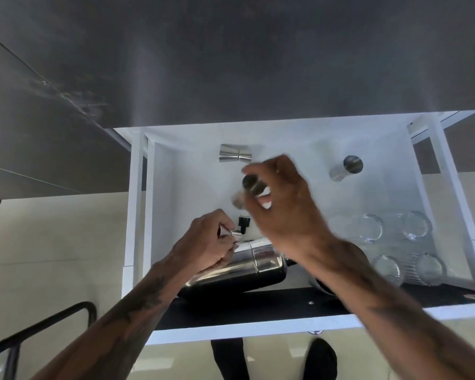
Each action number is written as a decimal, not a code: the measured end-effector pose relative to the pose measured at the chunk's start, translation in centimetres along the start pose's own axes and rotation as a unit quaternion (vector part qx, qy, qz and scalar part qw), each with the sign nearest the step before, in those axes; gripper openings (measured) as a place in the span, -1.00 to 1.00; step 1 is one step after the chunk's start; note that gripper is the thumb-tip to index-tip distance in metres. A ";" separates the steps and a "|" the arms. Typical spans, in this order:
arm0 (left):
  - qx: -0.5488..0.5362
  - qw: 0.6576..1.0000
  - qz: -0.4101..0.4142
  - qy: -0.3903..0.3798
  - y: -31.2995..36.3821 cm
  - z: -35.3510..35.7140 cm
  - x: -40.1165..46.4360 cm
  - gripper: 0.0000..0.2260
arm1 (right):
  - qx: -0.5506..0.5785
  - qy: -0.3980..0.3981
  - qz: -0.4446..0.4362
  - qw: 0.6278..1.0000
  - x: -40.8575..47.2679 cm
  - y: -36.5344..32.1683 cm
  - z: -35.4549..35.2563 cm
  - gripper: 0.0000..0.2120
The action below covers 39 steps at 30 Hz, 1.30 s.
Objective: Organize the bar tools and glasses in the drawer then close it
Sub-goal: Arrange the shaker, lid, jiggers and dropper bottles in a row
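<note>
The white drawer (176,171) stands pulled open below me. My right hand (283,204) hovers over its middle, blurred, shut on a small dark metal cup (251,185). My left hand (206,239) sits at the near left, shut on a small metal jigger (229,233). Just below that hand a steel cocktail shaker (247,266) lies on its side. A second jigger (235,153) lies at the back of the drawer. A steel cylinder (346,168) lies at the back right. Several clear glasses (417,224) stand at the right.
A grey steel counter (231,64) overhangs the drawer's back. A small black stopper (243,223) sits beside my left hand. The drawer's front has a black inner edge (258,305). A black metal rail (39,327) is at the lower left. My shoes (321,357) stand on the pale tiled floor.
</note>
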<state>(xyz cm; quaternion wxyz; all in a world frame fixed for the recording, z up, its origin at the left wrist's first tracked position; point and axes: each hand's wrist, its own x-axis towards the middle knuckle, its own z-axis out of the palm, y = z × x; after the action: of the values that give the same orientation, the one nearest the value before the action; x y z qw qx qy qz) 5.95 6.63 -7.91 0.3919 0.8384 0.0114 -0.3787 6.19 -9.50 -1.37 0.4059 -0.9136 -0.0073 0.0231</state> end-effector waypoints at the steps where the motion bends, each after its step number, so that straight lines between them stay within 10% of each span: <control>1: 0.004 1.000 0.004 0.013 0.3 0.3 0.1 -0.84 | 0.008 -0.004 0.024 1.000 -0.7 -0.3 1.2 -0.76; 10: -0.101 0.989 -0.019 0.108 0.2 1.9 -1.0 -0.77 | -0.060 -0.032 0.136 0.988 -4.8 2.1 4.5 -0.74; 14: 0.065 0.983 0.014 0.171 -0.9 1.4 -1.4 -0.71 | -0.101 -0.087 0.150 0.980 -5.3 3.3 4.5 -0.72; 25: 0.112 0.993 0.033 0.008 -0.4 1.1 -0.3 -0.43 | -0.017 -0.087 0.221 0.971 -5.2 5.0 4.4 -0.63; 39: 0.104 0.993 0.057 0.015 -0.6 1.3 -0.7 -0.52 | -0.024 -0.133 0.165 0.977 -5.7 6.0 3.2 -0.57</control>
<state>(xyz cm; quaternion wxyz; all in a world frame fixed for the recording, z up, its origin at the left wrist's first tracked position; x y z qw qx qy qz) 4.45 6.38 -8.44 0.3229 0.8795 -0.0703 -0.3426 0.36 -11.31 -7.75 0.3698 -0.9006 0.0888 0.2106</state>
